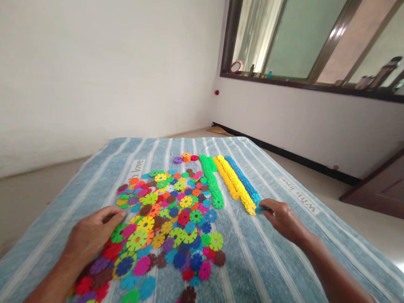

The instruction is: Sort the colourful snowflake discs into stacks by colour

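Observation:
My right hand (pixel 280 216) pinches a blue snowflake disc (pixel 259 209) at the near end of a row of overlapping blue discs (pixel 241 179). Beside that row lie a yellow row (pixel 236 183), a shorter darker-yellow row (pixel 227 181) and green rows (pixel 211 183). My left hand (pixel 94 231) rests at the left edge of a loose pile of many-coloured notched discs (pixel 164 223). Its thumb and fingers are closed together; whatever may be between them is hidden.
Small groups of orange discs (pixel 186 157), purple discs (pixel 178 160) and red discs (pixel 194 158) lie beyond the pile. Everything sits on a blue-and-white striped cloth (pixel 249 269). A wall and a windowsill (pixel 284 82) with bottles stand behind.

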